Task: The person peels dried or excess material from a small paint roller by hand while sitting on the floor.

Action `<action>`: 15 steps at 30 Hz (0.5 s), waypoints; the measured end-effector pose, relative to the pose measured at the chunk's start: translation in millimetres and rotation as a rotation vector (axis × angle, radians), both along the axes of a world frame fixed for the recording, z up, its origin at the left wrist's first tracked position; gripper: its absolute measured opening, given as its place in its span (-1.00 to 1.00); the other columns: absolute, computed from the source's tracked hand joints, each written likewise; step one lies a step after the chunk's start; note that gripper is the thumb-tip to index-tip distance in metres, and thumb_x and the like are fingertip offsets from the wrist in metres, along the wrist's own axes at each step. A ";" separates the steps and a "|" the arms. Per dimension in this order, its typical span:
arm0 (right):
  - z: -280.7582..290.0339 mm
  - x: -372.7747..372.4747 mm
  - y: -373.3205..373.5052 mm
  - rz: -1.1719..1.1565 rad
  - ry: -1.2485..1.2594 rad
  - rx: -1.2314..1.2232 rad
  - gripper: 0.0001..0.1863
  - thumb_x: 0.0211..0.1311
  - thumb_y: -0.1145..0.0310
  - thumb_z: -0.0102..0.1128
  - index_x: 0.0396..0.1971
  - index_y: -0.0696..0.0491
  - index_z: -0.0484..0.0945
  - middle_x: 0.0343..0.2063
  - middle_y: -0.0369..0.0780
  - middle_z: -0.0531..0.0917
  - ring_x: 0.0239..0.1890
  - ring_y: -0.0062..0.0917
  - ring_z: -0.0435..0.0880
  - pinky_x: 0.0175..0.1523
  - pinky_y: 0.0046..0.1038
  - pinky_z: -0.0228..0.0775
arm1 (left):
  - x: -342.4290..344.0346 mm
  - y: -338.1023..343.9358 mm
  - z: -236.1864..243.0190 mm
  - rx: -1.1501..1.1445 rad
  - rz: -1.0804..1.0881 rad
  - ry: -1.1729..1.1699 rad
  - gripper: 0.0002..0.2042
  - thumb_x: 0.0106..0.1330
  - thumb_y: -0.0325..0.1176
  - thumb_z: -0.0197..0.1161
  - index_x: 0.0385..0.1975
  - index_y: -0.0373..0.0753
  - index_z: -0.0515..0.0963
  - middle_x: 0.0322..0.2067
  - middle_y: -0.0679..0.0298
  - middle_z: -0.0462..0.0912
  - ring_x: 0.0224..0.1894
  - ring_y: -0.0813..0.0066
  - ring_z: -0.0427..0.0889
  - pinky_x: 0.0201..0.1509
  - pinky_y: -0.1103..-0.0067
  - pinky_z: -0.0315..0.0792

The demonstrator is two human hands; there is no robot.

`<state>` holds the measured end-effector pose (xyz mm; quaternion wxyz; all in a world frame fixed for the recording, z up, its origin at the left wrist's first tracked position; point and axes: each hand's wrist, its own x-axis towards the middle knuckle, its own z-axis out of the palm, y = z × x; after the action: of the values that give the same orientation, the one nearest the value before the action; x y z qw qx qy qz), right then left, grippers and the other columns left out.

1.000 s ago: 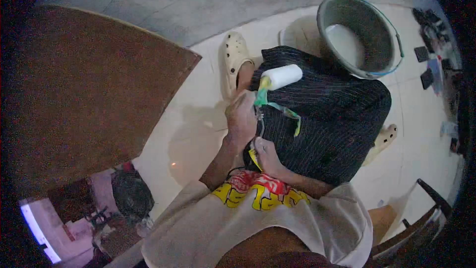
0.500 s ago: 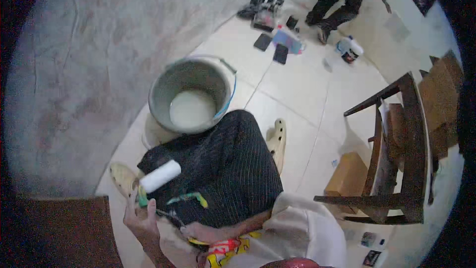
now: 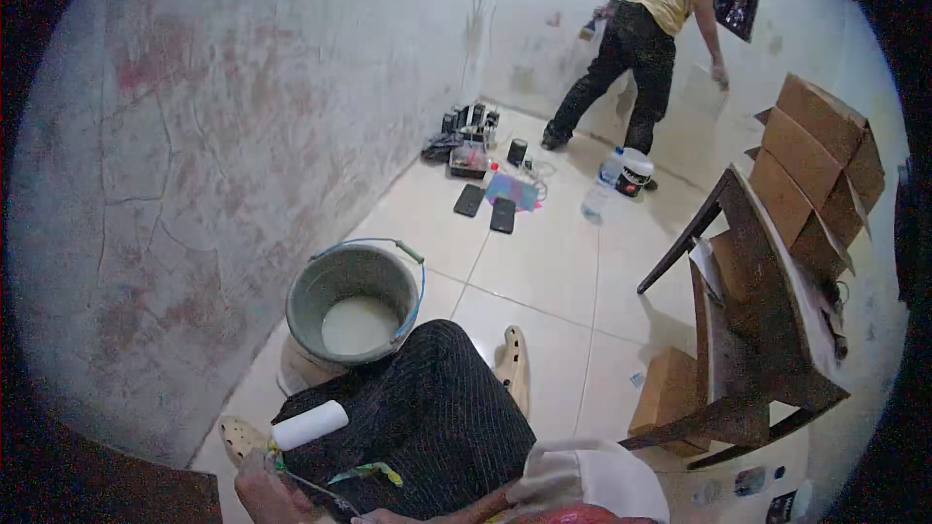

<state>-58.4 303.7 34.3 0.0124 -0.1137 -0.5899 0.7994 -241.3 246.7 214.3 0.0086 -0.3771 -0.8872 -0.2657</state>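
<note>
A paint roller [image 3: 311, 425] with a white sleeve lies across my lap, over my dark striped trousers. My left hand [image 3: 270, 493] is closed around its green end, beside the thin metal frame. At the lower edge, my right hand [image 3: 374, 516] is closed at the other end of that frame; most of it is cut off by the picture. A crumpled green and yellow wrapper [image 3: 374, 472] rests on my lap just beyond the frame. Ahead of my knees stands a grey bucket [image 3: 301, 306] with a blue wire handle and whitish liquid in the bottom.
A patchy plaster wall [image 3: 184, 165] rises on the left. Two dark phones [image 3: 470, 200], tools [image 3: 471, 131] and a white tub [image 3: 634, 172] lie farther off. A co-worker [image 3: 646, 29] holds a brush by the far wall. Right: a wooden table [image 3: 777, 233] bearing cardboard boxes [image 3: 806, 160].
My view has tilted up, so my hands and the bucket sit lower and more of the co-worker and far wall shows. The paint roller stays held over my lap.
</note>
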 end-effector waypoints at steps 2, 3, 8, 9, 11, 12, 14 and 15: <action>2.6 0.2 -2.7 0.007 0.010 0.020 -0.54 0.52 0.07 -0.15 -0.31 0.16 0.55 -0.41 -0.40 0.55 -0.31 -0.70 0.42 -0.18 -0.47 0.33 | -7.3 -11.2 -12.9 0.070 0.002 0.056 -0.87 0.13 -0.53 0.13 -0.38 -0.45 0.53 -0.48 -0.01 0.58 -0.40 -0.10 0.58 -0.29 0.21 0.48; 2.2 -0.4 2.6 -0.038 0.002 0.042 -0.54 0.52 0.07 -0.15 -0.32 0.16 0.55 -0.41 -0.41 0.55 -0.31 -0.71 0.42 -0.18 -0.47 0.33 | -18.7 -3.4 -34.7 0.138 -0.055 0.088 -0.88 0.13 -0.53 0.13 -0.39 -0.45 0.53 -0.47 -0.02 0.58 -0.40 -0.10 0.58 -0.30 0.21 0.47; 4.1 1.6 -5.2 -0.048 -0.010 0.027 -0.55 0.52 0.07 -0.15 -0.32 0.15 0.55 -0.41 -0.42 0.54 -0.31 -0.73 0.41 -0.18 -0.48 0.32 | -26.9 -15.5 -79.2 0.303 -0.132 0.227 -0.91 0.13 -0.57 0.12 -0.42 -0.44 0.52 -0.46 -0.05 0.59 -0.39 -0.09 0.61 -0.32 0.21 0.45; 4.4 2.6 -4.8 -0.068 -0.023 0.028 -0.55 0.52 0.08 -0.15 -0.32 0.15 0.55 -0.41 -0.43 0.54 -0.31 -0.73 0.41 -0.18 -0.48 0.32 | -10.4 -3.3 -57.1 0.225 0.018 -0.009 -0.90 0.12 -0.58 0.12 -0.41 -0.45 0.53 -0.44 -0.06 0.60 -0.36 -0.07 0.62 -0.31 0.24 0.46; 6.0 7.4 -12.4 -0.081 0.032 0.038 -0.55 0.52 0.08 -0.15 -0.33 0.15 0.55 -0.41 -0.44 0.53 -0.31 -0.74 0.40 -0.18 -0.48 0.32 | 5.9 1.2 -37.2 0.106 0.216 -0.240 -0.90 0.11 -0.59 0.13 -0.40 -0.45 0.54 -0.42 -0.08 0.62 -0.34 -0.05 0.64 -0.30 0.27 0.48; 5.4 13.5 -21.7 -0.111 0.147 0.101 -0.55 0.52 0.08 -0.15 -0.33 0.15 0.55 -0.41 -0.44 0.53 -0.31 -0.75 0.40 -0.18 -0.48 0.32 | 12.3 -6.7 -35.1 0.126 0.145 -0.081 -0.86 0.10 -0.58 0.12 -0.36 -0.45 0.55 -0.41 -0.07 0.63 -0.33 -0.04 0.65 -0.27 0.30 0.50; 34.7 22.4 -18.0 -0.103 0.153 0.044 -0.61 0.50 0.17 -0.14 -0.34 0.16 0.52 -0.42 -0.41 0.50 -0.32 -0.69 0.41 -0.19 -0.47 0.31 | 11.9 -27.2 -56.8 0.121 0.033 0.118 -0.74 0.09 -0.58 0.10 -0.21 -0.46 0.58 -0.34 -0.06 0.65 -0.28 -0.04 0.65 -0.14 0.37 0.54; 68.6 24.3 -13.5 0.126 -0.163 -0.281 -0.68 0.49 0.26 -0.13 -0.35 0.17 0.50 -0.43 -0.37 0.48 -0.33 -0.63 0.43 -0.19 -0.46 0.31 | 13.0 -54.0 -90.9 0.359 0.340 -0.365 -0.73 0.12 -0.58 0.08 -0.17 -0.44 0.57 -0.30 -0.06 0.65 -0.22 -0.04 0.64 -0.06 0.34 0.51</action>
<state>-34.2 290.1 102.9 -0.1017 -0.1414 -0.4775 0.8612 -228.3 192.7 123.4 -0.0399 -0.1618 -0.8634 -0.4762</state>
